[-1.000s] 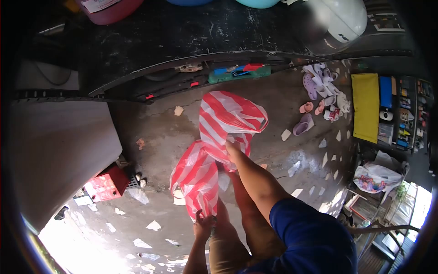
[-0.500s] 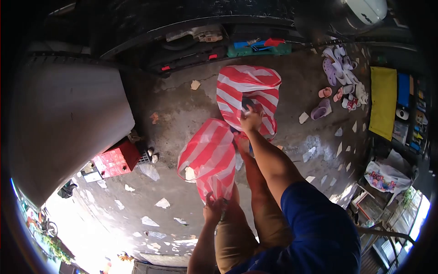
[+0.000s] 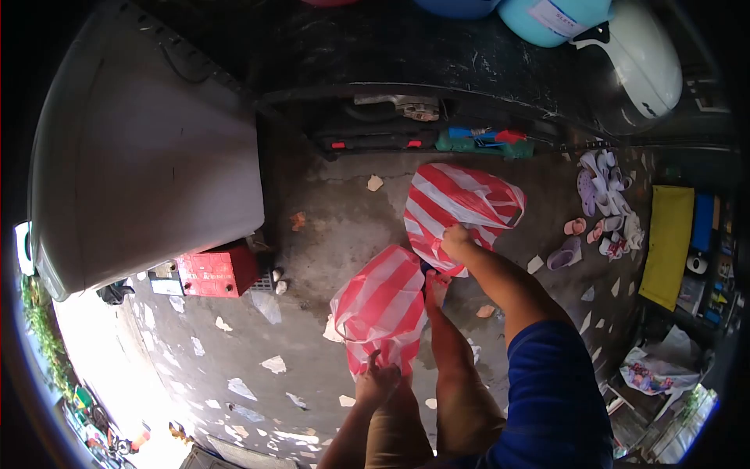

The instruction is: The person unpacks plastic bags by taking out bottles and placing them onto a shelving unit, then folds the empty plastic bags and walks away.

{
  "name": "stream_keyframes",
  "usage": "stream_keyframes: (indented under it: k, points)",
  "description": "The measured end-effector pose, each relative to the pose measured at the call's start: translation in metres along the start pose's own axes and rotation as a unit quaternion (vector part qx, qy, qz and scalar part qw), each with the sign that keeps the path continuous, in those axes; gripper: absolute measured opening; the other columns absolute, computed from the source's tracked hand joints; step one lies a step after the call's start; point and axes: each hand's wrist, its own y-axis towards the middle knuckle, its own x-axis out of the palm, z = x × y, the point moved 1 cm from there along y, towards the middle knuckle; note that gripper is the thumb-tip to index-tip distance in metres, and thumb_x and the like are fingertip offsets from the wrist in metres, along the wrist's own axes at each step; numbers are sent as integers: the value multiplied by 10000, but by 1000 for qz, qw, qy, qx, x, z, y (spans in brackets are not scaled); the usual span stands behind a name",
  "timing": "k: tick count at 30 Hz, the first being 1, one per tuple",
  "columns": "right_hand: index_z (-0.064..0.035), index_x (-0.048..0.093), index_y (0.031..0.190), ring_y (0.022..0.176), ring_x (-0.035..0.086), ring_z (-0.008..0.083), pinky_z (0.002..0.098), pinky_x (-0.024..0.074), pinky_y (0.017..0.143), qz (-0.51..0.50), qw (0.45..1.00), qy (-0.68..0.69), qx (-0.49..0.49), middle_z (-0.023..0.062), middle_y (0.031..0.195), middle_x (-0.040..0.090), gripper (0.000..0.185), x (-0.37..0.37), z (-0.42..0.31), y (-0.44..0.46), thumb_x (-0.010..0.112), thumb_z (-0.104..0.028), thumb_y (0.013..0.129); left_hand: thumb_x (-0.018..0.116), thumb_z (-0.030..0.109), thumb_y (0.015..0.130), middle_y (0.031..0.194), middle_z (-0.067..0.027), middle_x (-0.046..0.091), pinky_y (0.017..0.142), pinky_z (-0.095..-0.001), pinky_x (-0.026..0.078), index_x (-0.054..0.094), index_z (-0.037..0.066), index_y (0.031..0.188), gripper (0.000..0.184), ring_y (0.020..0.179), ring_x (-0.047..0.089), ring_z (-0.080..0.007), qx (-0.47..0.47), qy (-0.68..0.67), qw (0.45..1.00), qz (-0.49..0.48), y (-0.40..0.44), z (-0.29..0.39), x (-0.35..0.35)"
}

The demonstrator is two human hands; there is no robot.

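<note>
Two red-and-white striped plastic bags are on the floor before me. My right hand [image 3: 456, 239] is closed on the near side of the farther striped plastic bag [image 3: 461, 195], whose mouth sags to the right. What lies inside that bag is hidden. The nearer striped plastic bag [image 3: 380, 293] looks puffed out between my left hand and that farther bag. At its lower end my left hand [image 3: 378, 381] grips the gathered plastic, one finger sticking up. A bare foot [image 3: 437, 291] of mine stands between the bags.
A red box [image 3: 211, 272] and a large grey panel [image 3: 156, 172] are at left. Shoes and clogs [image 3: 601, 191] pile up at right, near a yellow panel [image 3: 666, 246]. Helmets [image 3: 551, 19] sit on a black surface at the top, above green and red cases [image 3: 484, 143].
My right hand has come out of the farther bag's mouth and now grips its side; the dark thing there is out of sight. The view has tilted up, showing the helmets.
</note>
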Motion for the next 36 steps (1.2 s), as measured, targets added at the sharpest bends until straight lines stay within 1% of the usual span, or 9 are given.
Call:
stream_keyframes:
  k: [4, 11, 16, 17, 19, 22, 26, 30, 36]
  points:
    - [-140, 695, 1272, 1180, 643, 226, 457, 506, 920, -69, 989, 22, 126, 47, 1230, 730, 371, 39, -3, 47, 505, -260, 977, 739, 291, 837, 1450, -212, 454, 801, -520, 616, 679, 261, 1029, 203, 975, 725, -378, -78, -66, 992, -72, 6, 10, 8]
    - [-113, 774, 1147, 1229, 638, 292, 517, 426, 1075, -90, 974, 154, 137, 113, 1199, 736, 691, -17, 0, -33, 662, -693, 787, 718, 292, 871, 1538, -169, 423, 825, -539, 586, 723, 295, 1089, 217, 879, 728, -407, -31, -116, 993, -11, 22, 29, 1]
    - [-56, 766, 991, 1064, 699, 405, 534, 510, 961, -38, 913, 363, 183, 230, 1074, 735, 807, -42, -5, -102, 602, -822, 797, 724, 335, 900, 1099, -194, 694, 752, -541, 575, 358, 177, 1523, 739, 810, 721, -419, 1, -175, 985, -5, 88, 64, -5]
    - [-94, 773, 899, 833, 739, 388, 533, 566, 787, 176, 914, 322, 174, 191, 846, 742, 699, -56, -11, -129, 644, -774, 801, 730, 347, 902, 1003, -190, 723, 730, -541, 572, 266, 138, 1573, 842, 788, 719, -421, 19, -186, 982, -1, 106, 79, -11]
    - [-84, 749, 902, 777, 736, 366, 503, 568, 730, 203, 883, 396, 146, 160, 788, 731, 637, -71, -16, -161, 740, -709, 783, 748, 371, 901, 841, -166, 732, 681, -539, 565, 102, 60, 1600, 1001, 741, 714, -421, 119, -155, 980, 36, 131, 118, -17]
    - [-74, 729, 930, 754, 731, 326, 455, 563, 698, 138, 817, 544, 129, 143, 774, 725, 534, -127, -13, -221, 827, -577, 783, 779, 405, 881, 890, -150, 740, 625, -532, 554, 222, 62, 1563, 945, 705, 711, -411, 74, -156, 983, 63, 151, 157, -3]
    - [-62, 713, 999, 727, 699, 214, 361, 545, 673, 253, 771, 571, 127, 101, 799, 718, 429, -144, -8, -264, 853, -426, 818, 747, 390, 910, 866, -148, 721, 605, -527, 545, 355, 126, 1470, 733, 688, 695, -418, 120, -173, 953, 218, 128, 158, 26]
    - [-69, 721, 1001, 751, 715, 239, 354, 549, 676, 313, 710, 618, 122, 101, 859, 731, 417, -194, 6, -307, 879, -386, 780, 733, 351, 920, 849, -132, 707, 638, -539, 541, 317, 135, 1545, 781, 703, 690, -425, -28, -160, 985, 51, 112, 153, 17]
    - [-49, 724, 926, 674, 623, 133, 298, 469, 597, 366, 697, 615, 38, 25, 816, 683, 377, -278, 52, -367, 911, -334, 764, 691, 353, 945, 925, -173, 716, 766, -525, 542, 254, 134, 1590, 808, 877, 703, -413, -22, -182, 983, -15, 147, 163, -14]
